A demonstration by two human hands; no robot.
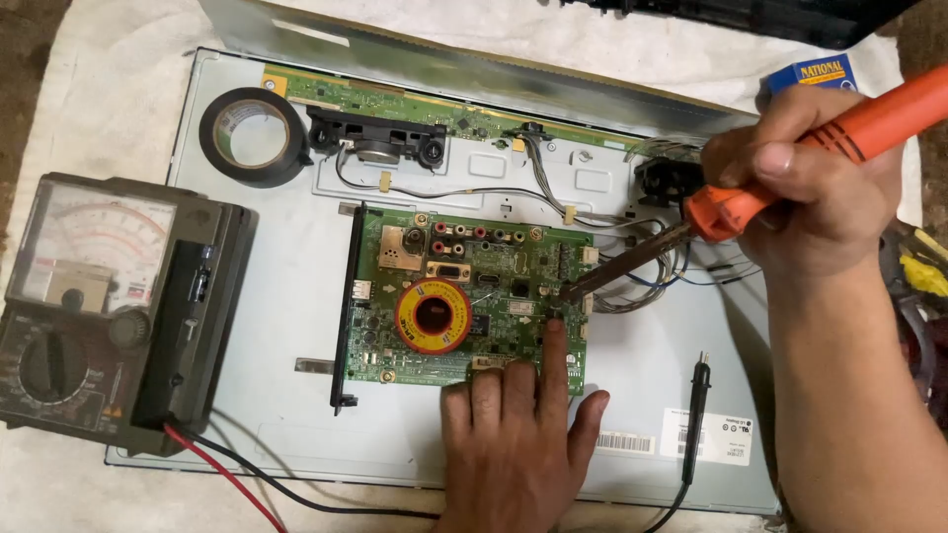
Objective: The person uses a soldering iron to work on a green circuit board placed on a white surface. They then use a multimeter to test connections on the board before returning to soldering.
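Now the right hand (810, 188) grips the iron (790, 168), tip on the board (464, 296); the left hand (518, 434) lies open, forefinger beside the joint. Soldering looks underway, solder reel (433, 316) unused.

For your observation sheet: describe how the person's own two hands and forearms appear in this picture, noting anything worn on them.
Both are bare. The left hand shows no glove, ring or watch, and its wrist runs out of the frame's bottom edge. The right hand is likewise ungloved, with no ring visible; its forearm is uncovered down to the bottom edge, with no sleeve, band or watch in view.
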